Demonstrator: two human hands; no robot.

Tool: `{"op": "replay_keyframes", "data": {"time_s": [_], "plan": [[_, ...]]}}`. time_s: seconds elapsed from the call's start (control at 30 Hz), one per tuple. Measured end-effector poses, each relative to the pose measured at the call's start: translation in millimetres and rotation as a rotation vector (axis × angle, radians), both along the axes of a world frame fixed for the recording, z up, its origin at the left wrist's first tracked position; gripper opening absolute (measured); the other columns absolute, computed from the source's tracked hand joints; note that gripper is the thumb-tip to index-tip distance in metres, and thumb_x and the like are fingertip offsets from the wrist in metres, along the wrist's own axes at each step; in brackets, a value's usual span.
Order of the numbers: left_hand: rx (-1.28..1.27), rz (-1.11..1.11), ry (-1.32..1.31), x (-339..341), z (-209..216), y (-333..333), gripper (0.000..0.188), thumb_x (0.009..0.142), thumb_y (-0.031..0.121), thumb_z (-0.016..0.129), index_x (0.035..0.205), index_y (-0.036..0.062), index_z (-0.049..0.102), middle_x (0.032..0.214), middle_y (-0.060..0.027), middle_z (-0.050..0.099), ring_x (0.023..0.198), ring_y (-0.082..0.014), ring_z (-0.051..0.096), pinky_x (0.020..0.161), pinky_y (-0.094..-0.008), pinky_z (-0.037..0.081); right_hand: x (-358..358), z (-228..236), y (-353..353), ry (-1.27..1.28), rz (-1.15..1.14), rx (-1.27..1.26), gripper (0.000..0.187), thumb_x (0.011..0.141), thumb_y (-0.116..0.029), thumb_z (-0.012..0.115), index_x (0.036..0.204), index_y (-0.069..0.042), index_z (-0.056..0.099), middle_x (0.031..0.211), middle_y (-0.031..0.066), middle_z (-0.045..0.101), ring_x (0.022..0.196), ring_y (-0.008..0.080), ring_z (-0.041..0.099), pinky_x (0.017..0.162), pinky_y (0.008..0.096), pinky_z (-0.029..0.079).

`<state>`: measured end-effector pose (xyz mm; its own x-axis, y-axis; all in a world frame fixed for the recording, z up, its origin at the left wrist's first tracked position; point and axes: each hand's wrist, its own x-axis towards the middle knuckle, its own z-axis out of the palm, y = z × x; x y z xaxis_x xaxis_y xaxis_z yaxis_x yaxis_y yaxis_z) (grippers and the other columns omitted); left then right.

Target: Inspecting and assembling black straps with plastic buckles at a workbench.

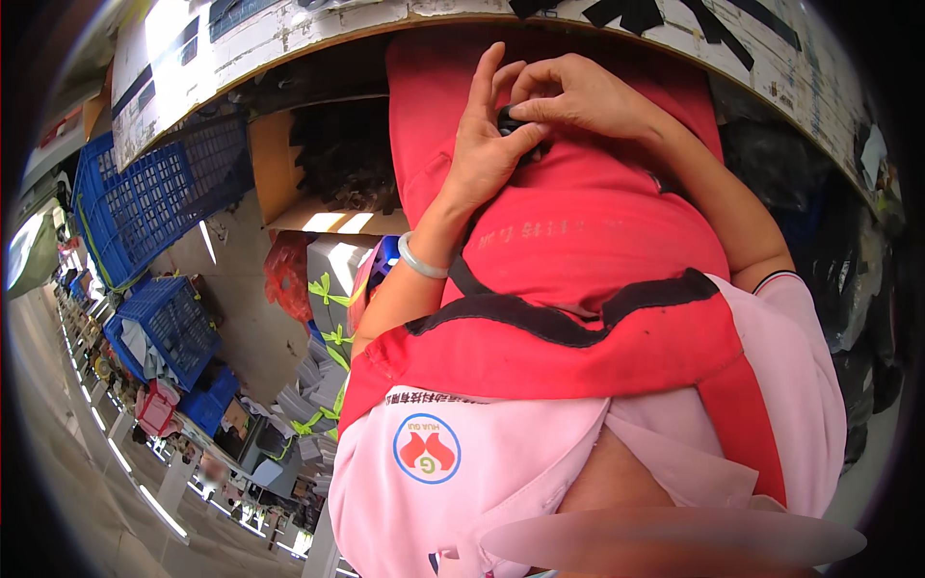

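Close up is a soft pink shirt (800,376) with a round badge (427,449) on it. Over it goes a red cloth apron (597,231) with a wavy black edge. A smooth, pale round bangle (416,260) sits on the left wrist.

Past the belly, both hands meet above the apron. A small black piece (506,121) is between them, mostly hidden by fingers, so its full shape is hard to see. The right hand (588,96) pinches it with thumb and first finger. The left hand (482,144) has its first finger pointing up and its thumb bent in beside the piece; I cannot tell if it grips.

Beyond the hands is a worn, pale table (289,34) with flat black strips (631,13) on it. Below it, a brown cardboard box (274,166) holds dark, tangled bits. A crinkly red plastic bag (287,275) is near the box. Farther left are hard blue plastic crates (145,193), full of square holes.
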<state>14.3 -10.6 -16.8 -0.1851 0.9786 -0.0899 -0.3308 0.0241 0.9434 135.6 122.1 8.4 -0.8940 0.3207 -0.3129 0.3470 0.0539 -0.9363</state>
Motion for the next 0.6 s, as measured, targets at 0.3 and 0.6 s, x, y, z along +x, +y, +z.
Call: {"op": "replay_keyframes", "data": {"time_s": [0.3,0.6], "plan": [[-0.256,-0.05,-0.334,-9,9,-3,0.053,0.086,0.0,0.064,0.135,0.0017,0.046,0.098,-0.0111,0.065,0.078,-0.0156,0.063,0.061,-0.0246,0.053,11,15,14,-0.043,-0.203,-0.285,0.019,0.086,-0.023,0.068,0.088,-0.005,0.066,0.07,-0.0023,0.059,0.058,0.0043,0.051,0.052,0.017,0.039],[0.087,0.091,0.235,-5,16,-5,0.026,0.087,-0.005,0.061,0.112,-0.0018,0.065,0.092,-0.0039,0.06,0.066,-0.0093,0.059,0.054,-0.0201,0.049,24,-14,0,-0.024,-0.243,-1.121,0.016,0.089,-0.021,0.067,0.094,-0.007,0.064,0.08,-0.0036,0.058,0.061,0.0003,0.049,0.051,0.0153,0.04]]}}
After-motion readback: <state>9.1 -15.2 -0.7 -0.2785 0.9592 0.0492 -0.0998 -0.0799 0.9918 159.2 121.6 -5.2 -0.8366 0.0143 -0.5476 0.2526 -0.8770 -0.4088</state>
